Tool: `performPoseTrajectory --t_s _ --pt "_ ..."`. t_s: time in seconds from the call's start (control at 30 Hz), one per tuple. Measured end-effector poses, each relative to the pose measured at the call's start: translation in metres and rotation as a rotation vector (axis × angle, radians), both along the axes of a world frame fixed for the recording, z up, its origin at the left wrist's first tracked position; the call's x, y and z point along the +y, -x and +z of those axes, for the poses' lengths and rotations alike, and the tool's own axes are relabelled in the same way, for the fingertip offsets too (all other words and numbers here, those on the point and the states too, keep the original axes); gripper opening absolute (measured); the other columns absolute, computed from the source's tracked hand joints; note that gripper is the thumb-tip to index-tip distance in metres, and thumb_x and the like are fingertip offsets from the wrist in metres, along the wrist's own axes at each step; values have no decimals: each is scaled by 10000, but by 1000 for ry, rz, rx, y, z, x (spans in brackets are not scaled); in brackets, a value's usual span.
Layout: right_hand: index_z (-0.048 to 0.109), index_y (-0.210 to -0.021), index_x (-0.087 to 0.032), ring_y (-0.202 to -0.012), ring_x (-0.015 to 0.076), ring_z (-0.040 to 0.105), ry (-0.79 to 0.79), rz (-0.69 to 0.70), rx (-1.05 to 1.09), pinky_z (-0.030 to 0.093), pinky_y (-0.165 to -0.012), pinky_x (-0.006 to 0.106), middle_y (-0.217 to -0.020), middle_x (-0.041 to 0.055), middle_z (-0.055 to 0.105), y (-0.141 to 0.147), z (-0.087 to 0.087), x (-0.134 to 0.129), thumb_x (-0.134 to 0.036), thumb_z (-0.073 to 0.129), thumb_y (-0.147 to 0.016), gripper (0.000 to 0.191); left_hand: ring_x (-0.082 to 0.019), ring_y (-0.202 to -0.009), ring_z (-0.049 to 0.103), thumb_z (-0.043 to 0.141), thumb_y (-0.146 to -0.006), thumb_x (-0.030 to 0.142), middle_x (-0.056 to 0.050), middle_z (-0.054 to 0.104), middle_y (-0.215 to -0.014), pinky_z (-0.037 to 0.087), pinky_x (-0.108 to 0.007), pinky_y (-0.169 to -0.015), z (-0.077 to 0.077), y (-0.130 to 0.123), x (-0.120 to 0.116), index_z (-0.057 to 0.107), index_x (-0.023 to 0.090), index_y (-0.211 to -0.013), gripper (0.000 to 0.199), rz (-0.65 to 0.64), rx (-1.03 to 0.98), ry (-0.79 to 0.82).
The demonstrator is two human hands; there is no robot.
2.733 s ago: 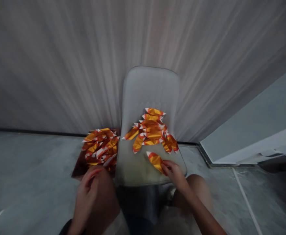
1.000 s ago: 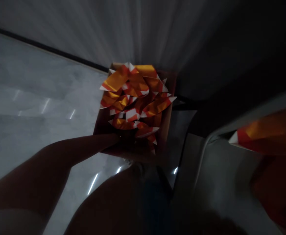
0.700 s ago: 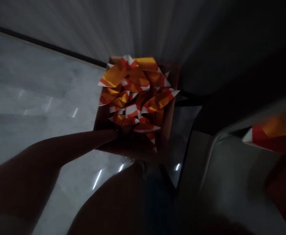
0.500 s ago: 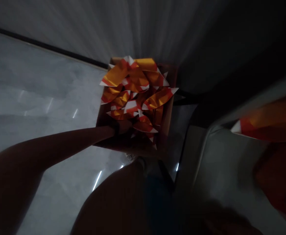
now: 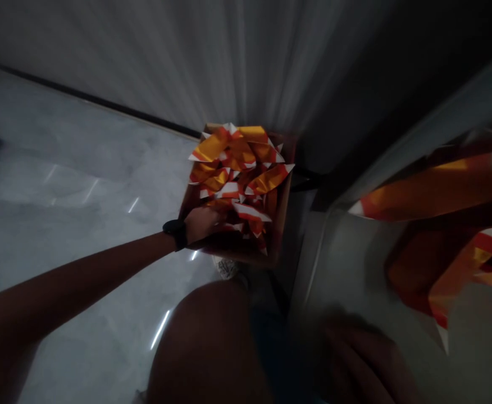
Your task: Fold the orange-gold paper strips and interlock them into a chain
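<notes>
My left hand (image 5: pixel 203 223), a dark watch on its wrist, reaches into a cardboard box (image 5: pixel 285 216) low by the wall. Its fingers are curled at a folded foil piece (image 5: pixel 252 212) with white and red edges; their tips are partly hidden. More shiny orange-gold pieces (image 5: pixel 210 145) with red bands and white pointed ends fill the box. At the lower right, my right hand (image 5: pixel 368 362) lies dim over the pale tabletop, fingers stretched out, holding nothing that I can see.
On the pale tabletop (image 5: pixel 347 269) at right lie more orange foil pieces (image 5: pixel 423 193). A grey panelled wall (image 5: pixel 153 73) stands behind the box. Glossy tiled floor (image 5: pixel 81 185) stretches left. My knee (image 5: pixel 206 336) and a patterned shoe (image 5: pixel 226 268) are below the box.
My left hand has come up from deeper in the box, and its watch now shows. The foil piece by its fingers has shifted. The view has turned, showing more of the tabletop and my right hand.
</notes>
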State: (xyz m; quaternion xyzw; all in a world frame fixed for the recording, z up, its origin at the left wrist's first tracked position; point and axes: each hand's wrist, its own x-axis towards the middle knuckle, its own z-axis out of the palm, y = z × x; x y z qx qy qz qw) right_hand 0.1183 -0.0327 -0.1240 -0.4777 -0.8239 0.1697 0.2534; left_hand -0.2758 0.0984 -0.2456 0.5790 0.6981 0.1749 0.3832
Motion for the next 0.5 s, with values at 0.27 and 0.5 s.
performPoseTrajectory --t_s 0.27,0.5 --pt "592 -1373 -298 -829 219 691 -68 66 3 544 -696 359 -960 59 723 1 0 10 -166 603 -908 484 -166 -899 579 714 -857 222 -41 699 -921 447 -267 -921 27 14 7 730 93 -868 131 -385 -4 4" --pt "676 -1181 -215 -854 204 666 -170 46 14 522 -742 358 -949 61 717 9 -2 14 -69 585 -877 349 -186 -758 653 832 -734 311 -42 742 -841 509 -231 -641 90 25 -8 769 170 -873 208 47 -394 209"
